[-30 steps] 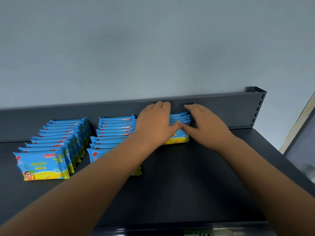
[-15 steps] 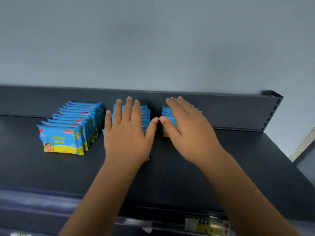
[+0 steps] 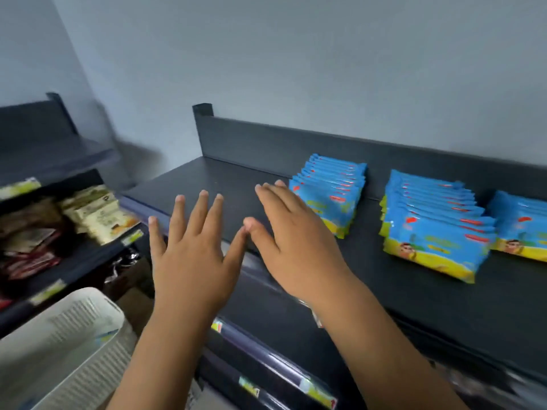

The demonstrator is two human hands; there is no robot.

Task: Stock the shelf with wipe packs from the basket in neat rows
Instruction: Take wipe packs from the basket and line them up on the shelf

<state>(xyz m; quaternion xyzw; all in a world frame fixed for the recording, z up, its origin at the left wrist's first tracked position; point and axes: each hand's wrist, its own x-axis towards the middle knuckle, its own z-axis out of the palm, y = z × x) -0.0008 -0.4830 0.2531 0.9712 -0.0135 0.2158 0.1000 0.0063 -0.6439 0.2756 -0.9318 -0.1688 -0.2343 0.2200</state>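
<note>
Blue-and-yellow wipe packs sit in three front-to-back rows on the dark shelf: left row, middle row, right row cut off by the frame edge. Your left hand and right hand are both spread flat and empty, thumb tips nearly touching, over the bare shelf left of the rows. White basket sits at lower left; contents can't be made out.
</note>
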